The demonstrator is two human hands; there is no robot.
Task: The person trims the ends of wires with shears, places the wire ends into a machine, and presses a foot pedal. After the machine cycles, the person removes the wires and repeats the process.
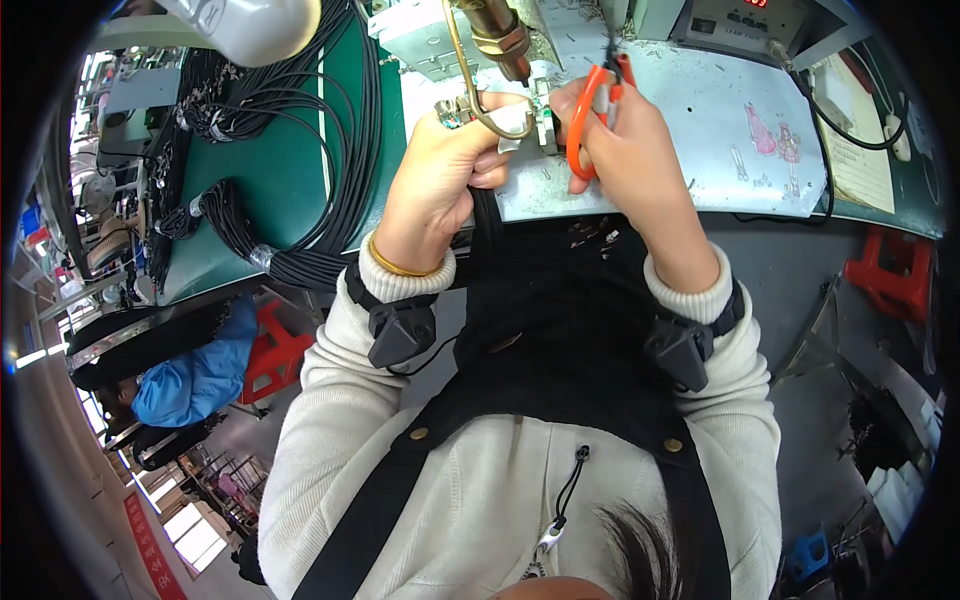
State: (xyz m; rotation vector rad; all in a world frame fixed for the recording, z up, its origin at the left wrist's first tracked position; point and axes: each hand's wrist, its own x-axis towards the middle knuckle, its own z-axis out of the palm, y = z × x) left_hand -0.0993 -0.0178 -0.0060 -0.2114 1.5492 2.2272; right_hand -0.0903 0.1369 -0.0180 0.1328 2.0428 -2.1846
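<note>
My left hand (445, 165) is closed at the front of a bench machine, thumb and forefinger pinched beside a small metal fixture (543, 115). A black cable (487, 215) hangs from beneath its curled fingers over the table edge; the pinched end is hidden. A bent brass-coloured tube (460, 60) curves down in front of these fingers. My right hand (630, 145) is wrapped round an orange-handled hand tool (578, 135), which looks like pliers or snips. Its fingertips reach the right side of the fixture. Above the fixture points the machine's metal head (503, 40).
Coiled black cables (290, 225) lie on the green mat at left, below a white lamp (255, 25). A control box (745, 30) with a red display stands at back right, near papers (850, 150). Red stools (890, 270) flank me. A person in blue (200, 370) sits at left.
</note>
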